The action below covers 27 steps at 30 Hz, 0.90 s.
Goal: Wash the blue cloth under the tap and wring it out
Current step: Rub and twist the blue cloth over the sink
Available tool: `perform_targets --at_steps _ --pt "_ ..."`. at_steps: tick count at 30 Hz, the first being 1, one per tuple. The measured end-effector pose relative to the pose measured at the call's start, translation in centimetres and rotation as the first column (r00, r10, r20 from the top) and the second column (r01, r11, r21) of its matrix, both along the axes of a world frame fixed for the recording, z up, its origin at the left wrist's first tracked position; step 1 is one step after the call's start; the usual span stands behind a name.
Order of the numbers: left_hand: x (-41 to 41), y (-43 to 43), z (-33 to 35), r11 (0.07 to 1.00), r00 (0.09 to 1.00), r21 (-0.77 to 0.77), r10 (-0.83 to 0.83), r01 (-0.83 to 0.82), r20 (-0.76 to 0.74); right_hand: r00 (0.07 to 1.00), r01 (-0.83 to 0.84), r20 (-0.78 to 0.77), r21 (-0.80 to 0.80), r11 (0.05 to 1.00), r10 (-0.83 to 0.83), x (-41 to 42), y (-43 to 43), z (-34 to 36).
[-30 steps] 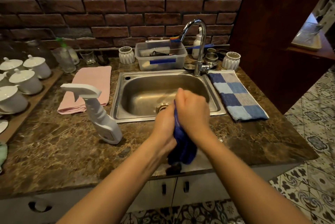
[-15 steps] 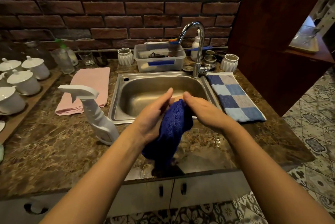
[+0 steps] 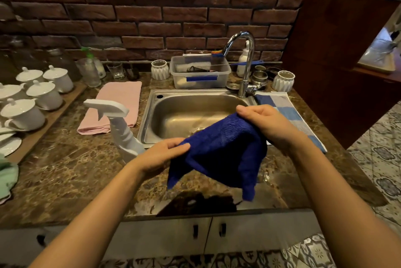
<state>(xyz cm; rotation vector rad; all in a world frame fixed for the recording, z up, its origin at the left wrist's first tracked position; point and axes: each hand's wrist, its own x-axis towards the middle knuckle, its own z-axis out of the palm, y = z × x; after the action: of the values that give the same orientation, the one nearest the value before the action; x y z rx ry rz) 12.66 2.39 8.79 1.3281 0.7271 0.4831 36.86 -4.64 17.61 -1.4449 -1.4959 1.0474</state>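
Two hands hold one blue cloth (image 3: pixel 223 150) spread above the sink's (image 3: pixel 173 113) front rim. The left hand (image 3: pixel 160 155) pinches one corner and the right hand (image 3: pixel 267 124) grips the upper edge. Behind stand one tap (image 3: pixel 247 61) and two ribbed white pots (image 3: pixel 160 69).

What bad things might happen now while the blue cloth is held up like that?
1. The blue cloth hangs mostly over the counter, not the sink, so leftover water may drip onto the stone.
2. The white spray bottle stands right beside the left hand; a sideways move might knock it over.
3. The left hand only pinches one edge, so the cloth may slip from it.
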Motion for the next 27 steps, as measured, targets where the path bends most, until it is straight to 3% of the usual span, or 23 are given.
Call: perform_targets --at_steps 3,6,8,10,13,16,20,24,27 --pt "2.0 -0.6 0.2 0.928 0.925 -0.186 0.350 -0.322 0.148 0.969 0.061 0.239 0.002 0.998 -0.060 -0.3 -0.2 -0.7" --pt "5.3 -1.6 1.7 0.827 0.836 -0.242 0.541 -0.508 0.096 0.943 0.060 0.318 0.129 0.990 -0.099 -3.8 -0.3 -2.6" --pt "7.4 -3.1 2.6 0.838 0.842 -0.161 0.536 -0.522 0.058 0.915 0.078 0.365 0.260 0.962 -0.172 -6.5 -0.1 -4.3" --pt "8.6 -4.8 3.3 0.839 0.840 -0.118 0.540 -0.531 0.058 0.846 0.222 0.389 0.365 0.904 -0.364 -7.9 0.4 -5.0" --pt "9.1 -5.7 3.9 0.840 0.836 -0.179 0.536 -0.513 0.121 0.831 0.430 0.215 0.339 0.837 -0.514 -7.1 1.3 -4.1" --pt "8.8 -5.3 4.4 0.836 0.821 -0.177 0.546 -0.520 0.167 0.877 0.418 0.093 0.334 0.845 -0.471 -7.4 0.7 -4.1" --pt "9.0 -5.0 4.7 0.772 0.768 -0.331 0.616 -0.543 0.175 0.826 0.318 0.263 0.514 0.797 -0.499 -9.8 -0.5 -4.1" --pt "9.9 -5.6 5.0 0.751 0.776 -0.436 0.609 -0.496 0.165 0.859 0.434 0.118 0.349 0.831 -0.498 -7.5 2.0 -2.6" --pt "9.5 -4.9 5.4 0.770 0.791 -0.398 0.592 -0.499 0.153 0.872 0.437 0.073 0.328 0.837 -0.483 -7.1 2.0 -2.8"
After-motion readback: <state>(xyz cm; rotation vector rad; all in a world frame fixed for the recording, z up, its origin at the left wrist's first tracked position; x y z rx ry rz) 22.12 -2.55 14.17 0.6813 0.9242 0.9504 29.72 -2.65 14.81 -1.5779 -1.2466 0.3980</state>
